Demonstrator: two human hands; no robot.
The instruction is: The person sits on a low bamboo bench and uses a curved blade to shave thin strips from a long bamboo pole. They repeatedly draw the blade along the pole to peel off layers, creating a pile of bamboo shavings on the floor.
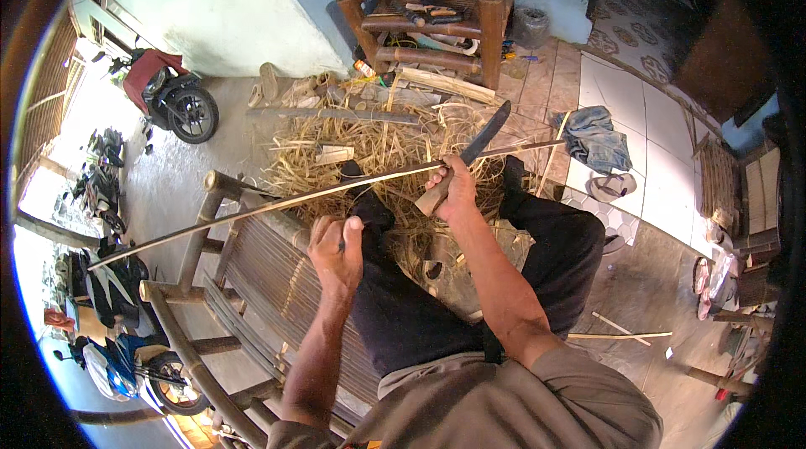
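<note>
My right hand [454, 190] is wrapped round the wooden handle of a long knife [485, 137], its dark blade pointing up and to the right. A long, thin bamboo strip [243, 216] crosses the knife at the same hand, against my fingers. The strip runs from the far left to beyond the blade on the right. Below the strip and apart from it, my left hand [336, 249] is closed, thumb up, with a dark band on one finger. Nothing shows sticking out of it. Bamboo shavings [336, 147] lie heaped around my feet.
A bamboo bench [269, 273] stands at my left. Beyond the shavings is a bamboo chair [437, 8] with tools on its seat. Denim cloth [594, 138] and a sandal [611, 187] lie at right. Loose strips [621, 335] lie on the floor. A motorcycle [172, 96] stands far left.
</note>
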